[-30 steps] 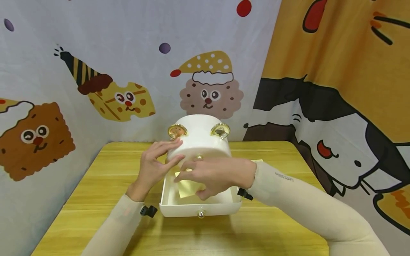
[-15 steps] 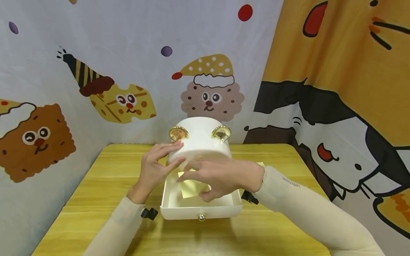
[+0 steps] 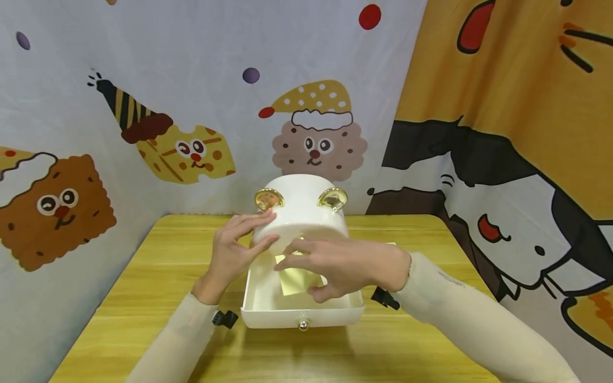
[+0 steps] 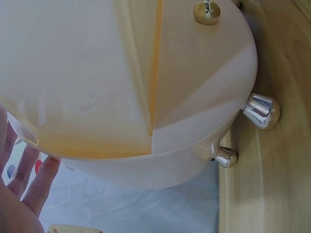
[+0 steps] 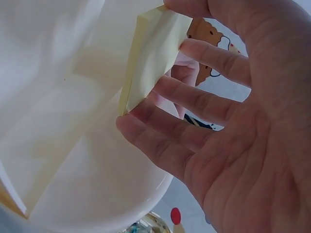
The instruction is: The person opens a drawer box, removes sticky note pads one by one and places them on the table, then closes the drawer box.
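A white rounded drawer box (image 3: pixel 301 210) stands on the table with its lower drawer (image 3: pixel 268 319) pulled out toward me. My right hand (image 3: pixel 345 263) holds a pad of pale yellow sticky notes (image 3: pixel 298 282) over the open drawer. In the right wrist view, the fingertips and thumb grip the sticky-note pad (image 5: pixel 158 58) by its edges, and it is tilted. My left hand (image 3: pixel 232 252) rests against the box's left side, fingers fairly straight, just below a gold ear-shaped ornament (image 3: pixel 269 199). In the left wrist view, its fingers (image 4: pixel 41 184) touch the box's rim.
A gold knob (image 3: pixel 304 324) sticks out from the drawer front. Shiny metal feet (image 4: pixel 262 111) carry the box on the wooden table (image 3: pixel 412 340). Behind my right forearm a pale yellow edge (image 3: pixel 391 243) peeks out. A cartoon-printed cloth (image 3: pixel 201 96) hangs behind the table.
My right hand has moved a little to the right with the sticky-note pad, still over the drawer. The left hand keeps its place on the box.
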